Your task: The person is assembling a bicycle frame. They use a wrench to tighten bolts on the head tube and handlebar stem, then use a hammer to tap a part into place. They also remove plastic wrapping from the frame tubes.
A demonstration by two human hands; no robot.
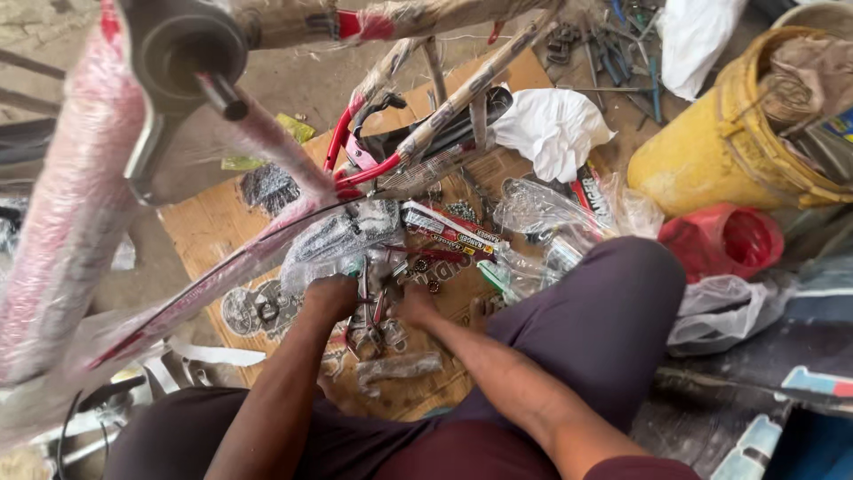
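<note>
My left hand and my right hand reach down side by side into a heap of small metal bicycle parts lying on a sheet of cardboard. Both hands have their fingers curled into the parts, and what each finger grips is hidden. A plastic-wrapped red bicycle frame rises at the left, and its lower tube slants down past my left hand. A clear bag of parts lies just beyond my left hand.
A yellow bucket with rags stands at the right, with a red plastic container below it. White cloth and clear wrappers lie behind the parts. Several loose tools rest at the top. My knee is bent at the right.
</note>
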